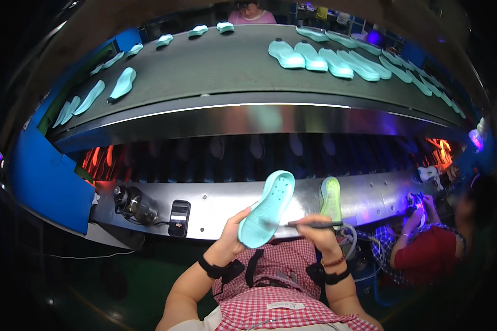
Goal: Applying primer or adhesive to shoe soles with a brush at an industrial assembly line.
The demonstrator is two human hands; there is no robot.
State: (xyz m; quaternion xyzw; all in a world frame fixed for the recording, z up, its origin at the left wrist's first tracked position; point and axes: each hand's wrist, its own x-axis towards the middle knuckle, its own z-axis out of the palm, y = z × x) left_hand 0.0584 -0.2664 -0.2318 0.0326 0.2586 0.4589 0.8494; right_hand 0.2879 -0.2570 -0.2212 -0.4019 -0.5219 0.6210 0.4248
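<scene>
A turquoise shoe sole (275,197) is held tilted over the near edge of the steel ledge, its hollow inner side facing up. My left hand (232,233) is closed on its left edge near the heel. My right hand (321,236) grips a slim brush (320,224) with a dark handle. The brush's tip is blurred and lies over the heel area of the sole; whether it touches cannot be told. Just beyond my right hand, a yellow-green sole (331,198) rests on the ledge.
On the steel ledge (221,207) stand a dark clear bottle (135,204) and a phone (179,218). Farther back, a belt (204,71) carries several turquoise soles (285,54). Glowing heaters (439,151) show beneath it. A co-worker in red (428,256) sits at right, another person (252,14) beyond the belt.
</scene>
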